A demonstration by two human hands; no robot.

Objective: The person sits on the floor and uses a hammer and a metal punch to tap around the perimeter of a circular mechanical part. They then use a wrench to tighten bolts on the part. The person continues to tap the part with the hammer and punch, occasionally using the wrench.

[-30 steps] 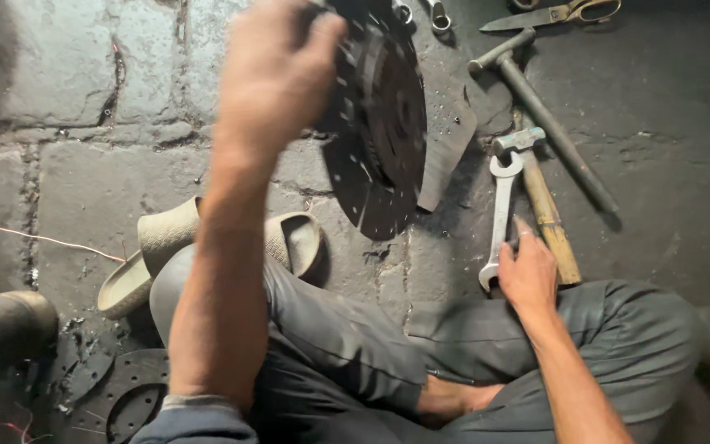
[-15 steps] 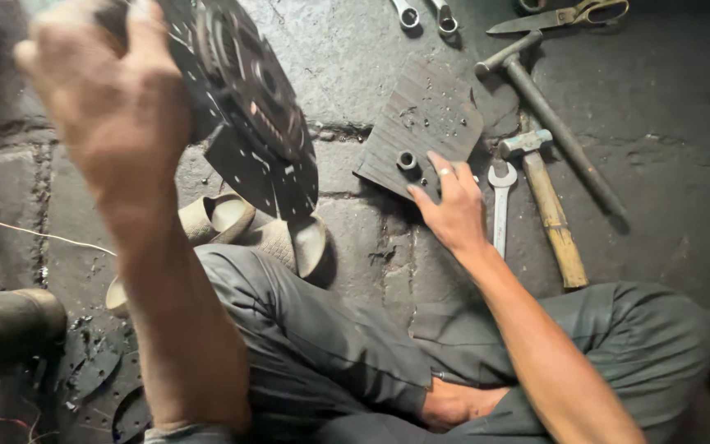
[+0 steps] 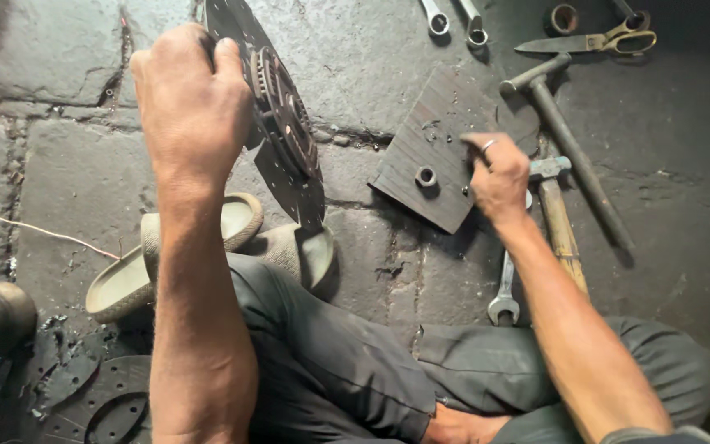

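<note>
The biggest thing in play is the clutch disc [image 3: 277, 123], a dark round plate with a sprung hub, held up on edge above the stone floor [image 3: 59, 173] by the left hand [image 3: 186, 99], whose fingers are clamped over its upper rim; its lower edge hangs just above the worn slippers [image 3: 207, 247] by the seated person's knee. Next in size is the flat grooved block [image 3: 433, 156] lying on the floor to the right, with a small metal bush [image 3: 426, 176] standing on it. The right hand [image 3: 499, 177] is closed at the block's right edge, well apart from the left; whether it grips the block or something small I cannot tell. By my judgement the disc is off the ground and not yet set on the block, so any work on it there is still to come. Two hammers [image 3: 569, 156], a spanner [image 3: 504, 288] and scissors [image 3: 597, 41] lie untouched to the right. As for containers, the only thing like one is a small ring-shaped cup [image 3: 563, 18] at the top edge, and I cannot see what it holds.
</note>
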